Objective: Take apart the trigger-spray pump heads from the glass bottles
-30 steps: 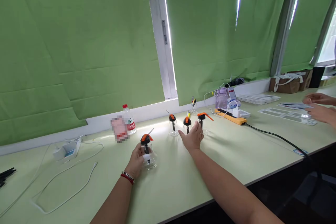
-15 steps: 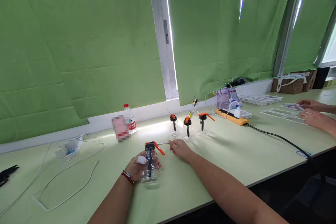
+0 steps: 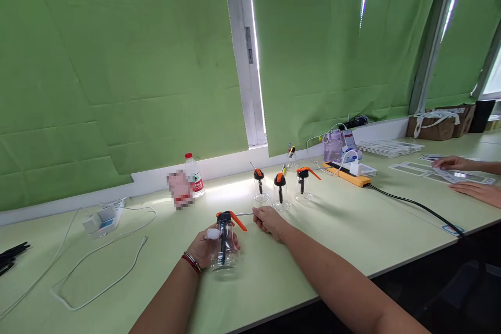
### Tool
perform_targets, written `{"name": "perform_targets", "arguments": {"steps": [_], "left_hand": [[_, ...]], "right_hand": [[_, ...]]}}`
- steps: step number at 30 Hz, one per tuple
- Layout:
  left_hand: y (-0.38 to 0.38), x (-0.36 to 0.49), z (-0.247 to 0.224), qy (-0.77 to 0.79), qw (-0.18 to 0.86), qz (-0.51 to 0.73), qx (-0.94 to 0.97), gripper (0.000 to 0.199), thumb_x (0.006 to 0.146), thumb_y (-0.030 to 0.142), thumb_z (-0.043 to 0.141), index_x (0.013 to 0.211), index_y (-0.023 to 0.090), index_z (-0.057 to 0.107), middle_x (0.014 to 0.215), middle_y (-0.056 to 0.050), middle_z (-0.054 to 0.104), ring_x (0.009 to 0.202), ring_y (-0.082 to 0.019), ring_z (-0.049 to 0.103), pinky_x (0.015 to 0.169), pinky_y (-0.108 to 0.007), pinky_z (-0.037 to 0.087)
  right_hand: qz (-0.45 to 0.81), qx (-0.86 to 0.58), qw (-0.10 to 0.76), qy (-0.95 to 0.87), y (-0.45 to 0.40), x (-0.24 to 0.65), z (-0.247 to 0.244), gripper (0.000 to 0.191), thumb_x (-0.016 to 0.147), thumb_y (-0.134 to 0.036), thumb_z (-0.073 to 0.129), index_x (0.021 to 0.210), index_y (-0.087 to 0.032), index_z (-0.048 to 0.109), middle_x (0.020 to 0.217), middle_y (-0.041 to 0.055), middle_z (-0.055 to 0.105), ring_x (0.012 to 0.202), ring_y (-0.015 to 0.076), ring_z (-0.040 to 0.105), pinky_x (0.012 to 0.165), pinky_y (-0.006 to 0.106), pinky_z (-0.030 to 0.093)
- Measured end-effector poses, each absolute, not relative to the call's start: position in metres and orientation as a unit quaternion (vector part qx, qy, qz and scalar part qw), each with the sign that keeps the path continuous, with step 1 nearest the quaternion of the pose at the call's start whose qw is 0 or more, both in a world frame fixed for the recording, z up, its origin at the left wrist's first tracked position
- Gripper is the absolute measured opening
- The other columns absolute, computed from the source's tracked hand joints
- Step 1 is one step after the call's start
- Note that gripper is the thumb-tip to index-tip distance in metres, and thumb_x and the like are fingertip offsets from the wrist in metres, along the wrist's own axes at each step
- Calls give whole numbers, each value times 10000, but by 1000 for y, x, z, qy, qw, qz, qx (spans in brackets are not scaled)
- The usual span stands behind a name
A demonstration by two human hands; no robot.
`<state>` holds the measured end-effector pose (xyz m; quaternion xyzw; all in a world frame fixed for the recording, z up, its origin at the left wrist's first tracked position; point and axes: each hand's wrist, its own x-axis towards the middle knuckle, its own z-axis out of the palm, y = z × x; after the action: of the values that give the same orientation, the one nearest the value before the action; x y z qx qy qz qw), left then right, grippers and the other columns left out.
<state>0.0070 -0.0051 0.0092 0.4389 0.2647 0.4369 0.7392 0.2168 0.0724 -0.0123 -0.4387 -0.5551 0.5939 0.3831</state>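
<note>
My left hand (image 3: 203, 246) is wrapped round a clear dispenser bottle (image 3: 230, 258), which stands upright at the front of the table. The bottle has a black cap, an orange lever (image 3: 238, 221) slanting down to the right, and a dark tube inside. Something white covers the thumb of this hand. From the cap a thin metal rod (image 3: 245, 214) sticks out to the right. My right hand (image 3: 269, 220) pinches the far end of that rod; its tip is hidden by the fingers. Beyond it stand three similar bottles with orange and black tops, among them the middle bottle (image 3: 281, 193).
A water bottle (image 3: 198, 182) stands near the wall, beside a blurred pink item. White cables (image 3: 102, 300) lie at left. An orange power strip (image 3: 348, 175) trails a black cord at right. Another person's hands (image 3: 450, 163) handle printed sheets (image 3: 410, 168) there.
My hands, the bottle and the rod stay almost where they were. The other person's hands have shifted and now lie lower over the sheets. The view has moved slightly.
</note>
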Motion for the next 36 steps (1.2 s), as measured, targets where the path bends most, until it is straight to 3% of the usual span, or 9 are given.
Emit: {"name": "perform_targets", "arguments": {"steps": [4,7,10,15,21,27,32,36], "left_hand": [[4,11,8,402,632,512,420,319,688,288,638,963,168,529,635,-36,626,546,-198,625,544,-313,471],[13,8,4,445,587,531,418,325,672,302,655,940,171,525,586,-6,605,477,-176,603,476,-277,450],[17,5,2,443,580,542,417,260,676,321,643,848,156,538,563,-10,599,458,-166,589,463,-273,448],[15,5,4,449,575,551,405,229,685,326,631,809,164,526,534,-10,587,469,-186,595,440,-276,442],[12,6,8,462,563,554,403,238,672,308,636,822,168,515,534,-7,590,470,-192,599,448,-291,457],[13,6,9,462,571,541,409,240,667,314,633,817,165,518,518,-5,587,455,-188,594,447,-284,450],[13,6,8,457,570,540,417,232,665,319,639,789,166,517,519,-4,588,446,-183,587,452,-291,454],[11,6,8,458,564,542,422,233,667,318,640,791,164,516,526,-6,589,459,-186,595,458,-290,458]], "right_hand": [[557,-415,402,-597,76,213,-22,277,812,-349,516,626,-147,552,469,-48,435,417,55,335,437,195,253],[547,-385,414,-617,77,211,-27,125,754,-269,582,722,-149,600,516,-49,472,460,61,377,462,191,288],[575,-393,399,-596,79,209,-24,145,764,-291,573,810,-156,598,577,-33,537,437,60,391,421,193,275],[586,-450,348,-577,89,200,-18,371,838,-459,466,635,-156,532,485,-23,495,353,54,355,353,198,234],[592,-465,351,-557,101,189,-18,215,767,-297,598,625,-148,536,493,-30,494,355,42,361,345,185,247],[600,-461,370,-540,100,188,-20,371,821,-451,505,633,-133,542,487,-19,479,356,52,360,341,193,272],[595,-426,407,-546,96,192,-25,164,752,-297,621,751,-144,559,598,-18,555,418,42,402,396,174,329],[601,-404,419,-547,94,195,-27,239,787,-391,569,772,-155,537,625,1,579,424,61,429,388,193,340]]}}
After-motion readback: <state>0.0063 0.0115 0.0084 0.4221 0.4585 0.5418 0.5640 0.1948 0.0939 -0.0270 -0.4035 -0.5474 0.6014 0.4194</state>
